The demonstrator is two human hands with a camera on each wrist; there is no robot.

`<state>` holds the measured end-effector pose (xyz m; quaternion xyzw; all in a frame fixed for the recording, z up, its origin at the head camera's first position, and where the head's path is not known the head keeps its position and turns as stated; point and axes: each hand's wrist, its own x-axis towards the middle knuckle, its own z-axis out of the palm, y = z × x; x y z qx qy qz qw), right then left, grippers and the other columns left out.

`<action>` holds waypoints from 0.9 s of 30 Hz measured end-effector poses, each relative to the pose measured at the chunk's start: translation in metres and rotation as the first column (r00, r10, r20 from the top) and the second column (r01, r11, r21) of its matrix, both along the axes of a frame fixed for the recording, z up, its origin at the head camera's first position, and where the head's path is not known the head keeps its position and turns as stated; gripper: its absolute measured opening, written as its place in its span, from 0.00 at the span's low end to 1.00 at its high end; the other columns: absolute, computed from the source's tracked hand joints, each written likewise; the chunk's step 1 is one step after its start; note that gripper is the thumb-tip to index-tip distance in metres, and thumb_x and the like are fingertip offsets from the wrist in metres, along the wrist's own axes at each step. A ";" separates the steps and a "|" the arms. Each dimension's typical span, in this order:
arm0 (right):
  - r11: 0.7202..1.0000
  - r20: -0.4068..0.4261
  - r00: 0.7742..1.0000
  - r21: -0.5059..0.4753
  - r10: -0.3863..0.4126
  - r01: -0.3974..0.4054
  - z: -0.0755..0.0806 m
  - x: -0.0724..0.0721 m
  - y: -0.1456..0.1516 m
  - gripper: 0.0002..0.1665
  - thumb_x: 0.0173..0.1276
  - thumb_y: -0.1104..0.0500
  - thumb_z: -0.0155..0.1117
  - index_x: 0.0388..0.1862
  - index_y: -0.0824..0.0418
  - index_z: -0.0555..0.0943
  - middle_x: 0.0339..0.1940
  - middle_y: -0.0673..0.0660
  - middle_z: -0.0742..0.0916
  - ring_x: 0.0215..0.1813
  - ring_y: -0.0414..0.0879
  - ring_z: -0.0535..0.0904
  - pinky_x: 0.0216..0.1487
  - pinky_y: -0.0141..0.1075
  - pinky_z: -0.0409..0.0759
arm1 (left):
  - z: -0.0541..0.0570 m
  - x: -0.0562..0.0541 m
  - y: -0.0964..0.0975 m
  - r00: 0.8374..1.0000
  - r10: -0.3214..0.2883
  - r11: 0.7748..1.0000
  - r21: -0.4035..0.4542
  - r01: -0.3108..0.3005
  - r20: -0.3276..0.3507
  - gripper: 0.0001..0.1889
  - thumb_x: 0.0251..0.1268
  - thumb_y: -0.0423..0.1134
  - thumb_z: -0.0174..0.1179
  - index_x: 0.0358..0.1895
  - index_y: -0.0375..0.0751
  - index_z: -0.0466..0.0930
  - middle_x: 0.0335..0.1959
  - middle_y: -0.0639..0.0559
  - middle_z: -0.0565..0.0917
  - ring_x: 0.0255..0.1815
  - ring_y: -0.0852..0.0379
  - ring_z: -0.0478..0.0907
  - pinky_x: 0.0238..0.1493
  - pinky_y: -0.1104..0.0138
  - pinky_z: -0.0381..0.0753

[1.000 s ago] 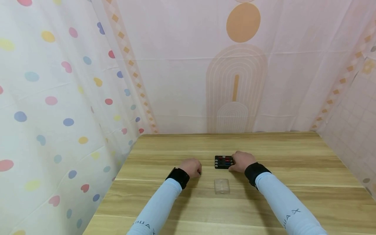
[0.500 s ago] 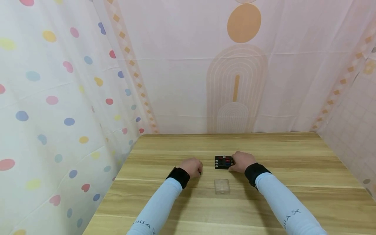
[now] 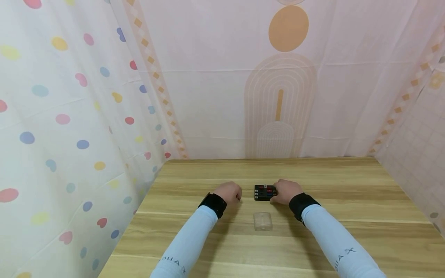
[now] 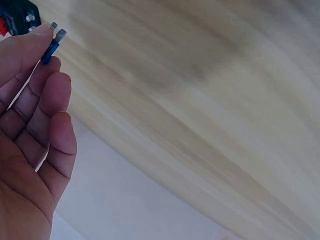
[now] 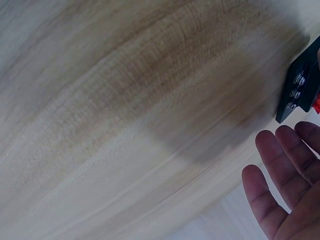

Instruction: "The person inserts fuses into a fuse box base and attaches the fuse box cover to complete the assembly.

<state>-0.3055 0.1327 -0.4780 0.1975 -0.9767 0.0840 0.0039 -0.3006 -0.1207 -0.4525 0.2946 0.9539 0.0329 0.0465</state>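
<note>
A blue blade fuse [image 4: 48,53] is pinched between the thumb and index finger of my left hand [image 3: 228,192], its metal prongs pointing away from the palm. Just right of that hand, a black fuse block [image 3: 260,193] with red and blue fuses and screw terminals lies on the table. My right hand [image 3: 287,191] grips the block's right end with thumb and forefinger. In the right wrist view the other fingers [image 5: 277,167] extend loosely beside the block's edge, and the grip itself is mostly out of frame. The two hands are apart.
A clear plastic cover [image 3: 262,221] lies on the wooden table [image 3: 347,247], nearer to me than the fuse block. Patterned curtains [image 3: 208,96] hang behind the table and along both sides.
My left hand has risen slightly and shifted right, closer to the fuse block, with the fuse. My right hand, the block and the clear cover stay in place.
</note>
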 end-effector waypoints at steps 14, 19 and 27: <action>1.000 0.000 1.000 0.001 0.006 -0.006 0.000 -0.002 -0.001 0.33 0.55 0.42 0.77 0.51 0.64 0.84 0.40 0.56 0.86 0.37 0.46 0.79 0.41 0.43 0.80 | 0.015 -0.005 0.013 0.999 -0.029 0.999 -0.028 0.028 -0.041 0.06 0.60 0.28 0.66 0.32 0.44 0.87 0.33 0.55 0.86 0.35 0.61 0.81 0.37 0.70 0.80; 1.000 0.020 1.000 0.004 0.004 -0.005 0.002 -0.001 -0.003 0.32 0.55 0.43 0.77 0.52 0.63 0.84 0.38 0.55 0.85 0.36 0.46 0.78 0.40 0.43 0.80 | 0.014 -0.011 0.017 0.998 -0.029 0.999 -0.030 0.027 -0.048 0.04 0.61 0.31 0.67 0.33 0.44 0.88 0.34 0.55 0.86 0.36 0.61 0.81 0.38 0.70 0.79; 1.000 0.037 0.999 0.001 0.005 -0.005 0.003 -0.003 -0.006 0.30 0.55 0.44 0.78 0.51 0.62 0.84 0.37 0.54 0.85 0.36 0.45 0.77 0.41 0.43 0.79 | 0.014 -0.016 0.024 0.997 -0.023 0.999 -0.034 0.020 -0.076 0.03 0.59 0.33 0.68 0.31 0.46 0.87 0.32 0.58 0.86 0.32 0.64 0.79 0.34 0.72 0.77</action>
